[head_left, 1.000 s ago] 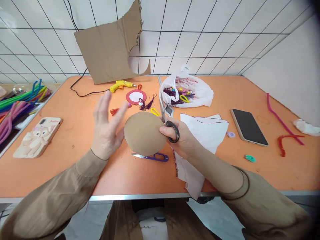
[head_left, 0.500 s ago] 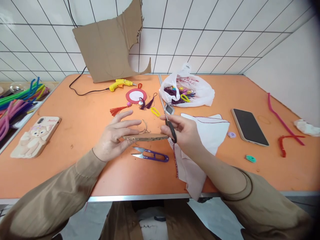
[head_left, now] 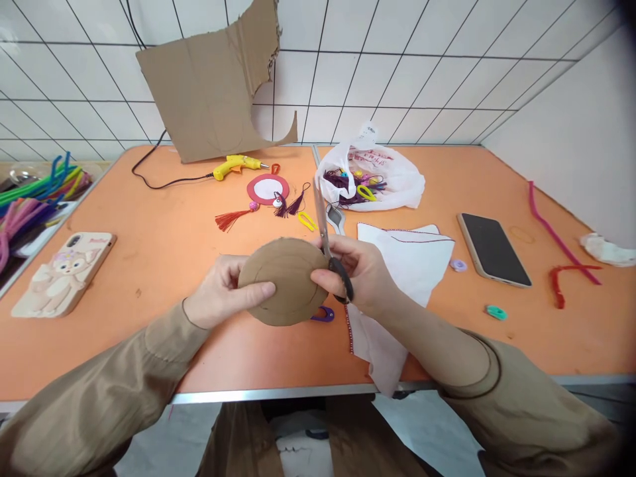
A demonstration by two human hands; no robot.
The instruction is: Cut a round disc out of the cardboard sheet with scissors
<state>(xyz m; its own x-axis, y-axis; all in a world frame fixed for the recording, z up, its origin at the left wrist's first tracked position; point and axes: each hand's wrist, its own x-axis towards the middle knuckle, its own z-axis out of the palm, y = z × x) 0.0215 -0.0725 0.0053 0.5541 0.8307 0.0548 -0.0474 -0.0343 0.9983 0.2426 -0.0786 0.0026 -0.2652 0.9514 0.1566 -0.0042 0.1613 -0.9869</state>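
Note:
A round brown cardboard disc, with faint curved lines on its face, is tilted toward me above the table. My left hand is closed on its left edge, thumb on the face and fingers behind. In my right hand are black-handled scissors, their blades pointing away from me. The right thumb rests on the disc's right edge. Purple thread snips lie below, mostly hidden by the disc. White cloth with dark red edging lies under my right wrist.
Behind the disc lie a red-rimmed round piece, tassels and a yellow glue gun. Cut cardboard leans on the tiled wall. A white plastic bag holds tassels. Phones lie left and right.
The disc has turned from edge-on to showing its face, now covering most of the snips. My left fingers, spread before, have closed around it. The scissors stay in my right hand.

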